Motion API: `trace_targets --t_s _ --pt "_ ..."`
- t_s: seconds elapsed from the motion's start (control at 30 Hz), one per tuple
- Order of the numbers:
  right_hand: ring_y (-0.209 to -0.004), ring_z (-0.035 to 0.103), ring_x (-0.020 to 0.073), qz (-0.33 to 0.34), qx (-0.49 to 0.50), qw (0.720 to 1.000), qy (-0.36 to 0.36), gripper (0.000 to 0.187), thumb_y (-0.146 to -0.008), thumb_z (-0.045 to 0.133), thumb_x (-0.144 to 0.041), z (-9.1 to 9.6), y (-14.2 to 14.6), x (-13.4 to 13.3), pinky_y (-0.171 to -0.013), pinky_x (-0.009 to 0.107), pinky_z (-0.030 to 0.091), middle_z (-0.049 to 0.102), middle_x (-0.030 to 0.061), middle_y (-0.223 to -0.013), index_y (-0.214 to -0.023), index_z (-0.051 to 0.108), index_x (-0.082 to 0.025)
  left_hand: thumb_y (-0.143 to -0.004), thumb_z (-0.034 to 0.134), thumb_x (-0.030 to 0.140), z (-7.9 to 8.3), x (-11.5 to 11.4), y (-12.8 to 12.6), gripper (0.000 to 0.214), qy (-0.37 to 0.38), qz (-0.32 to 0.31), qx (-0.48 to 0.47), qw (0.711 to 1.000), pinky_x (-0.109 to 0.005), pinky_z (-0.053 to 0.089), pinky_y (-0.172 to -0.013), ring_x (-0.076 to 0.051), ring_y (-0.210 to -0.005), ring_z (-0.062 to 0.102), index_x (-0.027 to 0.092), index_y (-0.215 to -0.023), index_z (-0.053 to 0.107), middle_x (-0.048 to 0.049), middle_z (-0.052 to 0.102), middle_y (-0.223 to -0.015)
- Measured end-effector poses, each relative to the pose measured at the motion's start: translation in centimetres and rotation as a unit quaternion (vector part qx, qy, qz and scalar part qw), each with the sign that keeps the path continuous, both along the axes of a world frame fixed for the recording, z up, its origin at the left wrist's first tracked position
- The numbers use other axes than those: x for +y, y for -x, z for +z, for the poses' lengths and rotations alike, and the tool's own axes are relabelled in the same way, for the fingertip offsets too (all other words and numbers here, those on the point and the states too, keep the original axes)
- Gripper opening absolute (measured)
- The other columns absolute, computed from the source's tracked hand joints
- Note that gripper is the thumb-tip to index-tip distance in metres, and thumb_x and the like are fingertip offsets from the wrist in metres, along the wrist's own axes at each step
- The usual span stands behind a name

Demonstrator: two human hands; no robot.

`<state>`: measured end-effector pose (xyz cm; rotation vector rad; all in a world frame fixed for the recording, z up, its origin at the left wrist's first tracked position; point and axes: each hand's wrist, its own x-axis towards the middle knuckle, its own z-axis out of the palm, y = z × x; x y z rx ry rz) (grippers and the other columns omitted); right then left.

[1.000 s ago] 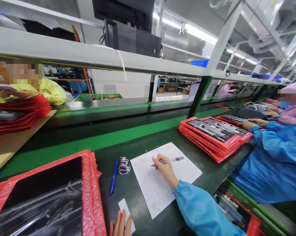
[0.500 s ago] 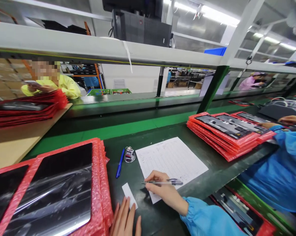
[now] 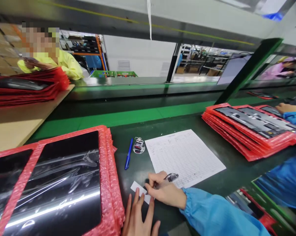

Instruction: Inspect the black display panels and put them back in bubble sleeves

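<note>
My right hand (image 3: 166,191) grips a pen (image 3: 172,177), its tip down at a small white paper slip (image 3: 136,186). Fingers spread, my left hand (image 3: 139,216) lies flat with its fingertips on that slip, against the dark green bench. Just beyond is a printed sheet (image 3: 182,154) with a grid of rows; my right hand is at its near edge. A blue pen (image 3: 128,154) and a small round clear-and-metal object (image 3: 138,146) lie to the sheet's left.
Black screen panels (image 3: 64,177) in red bubble wrap are stacked at left. Another red-wrapped stack (image 3: 251,131) stands at right, near a co-worker's hand (image 3: 288,108). A wooden board (image 3: 27,121) holds more panels at far left. A person in yellow (image 3: 69,64) is across the bench.
My right hand has brought the pen down and left onto the slip. My left fingers have shifted onto the slip, which is turned. The view has tilted down.
</note>
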<state>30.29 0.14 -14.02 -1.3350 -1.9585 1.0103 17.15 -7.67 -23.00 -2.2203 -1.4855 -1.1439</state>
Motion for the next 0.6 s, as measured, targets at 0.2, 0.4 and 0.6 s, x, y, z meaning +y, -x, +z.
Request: trace_targets --t_s 0.2,0.4,0.6 --pt "-0.046 0.03 0.0084 0.02 -0.02 1.0 -0.009 0.028 -0.075 0.05 -0.022 0.0 -0.17 0.07 -0.046 0.022 0.022 0.028 -0.0077 -0.048 -0.055 0.03 -0.021 -0.085 0.049 0.046 -0.62 0.02 0.45 0.037 0.008 -0.029 0.02 0.999 -0.043 0.029 -0.109 -0.03 -0.124 0.047 0.022 -0.107 0.065 -0.0114 0.057 -0.114" --pt "-0.041 0.023 0.006 0.036 -0.008 0.999 -0.005 0.032 -0.073 0.053 -0.017 -0.2 -0.15 0.4 -0.042 0.021 0.018 0.024 -0.0095 -0.045 -0.054 0.027 -0.021 -0.084 0.052 0.046 -0.49 -0.06 0.83 0.039 0.004 -0.046 0.05 0.998 -0.046 0.025 -0.112 -0.031 -0.135 0.033 0.019 -0.11 0.064 -0.0122 0.055 -0.115" --pt "-0.041 0.03 0.0058 0.032 0.022 0.999 -0.012 0.034 -0.081 0.055 -0.021 -0.62 -0.48 0.08 -0.039 0.019 0.023 0.034 -0.0089 -0.046 -0.057 0.031 -0.021 -0.085 0.049 0.043 -0.23 -0.03 0.36 0.037 0.009 -0.045 0.005 0.999 -0.046 0.026 -0.111 -0.031 -0.133 0.036 0.019 -0.109 0.065 -0.0126 0.056 -0.114"
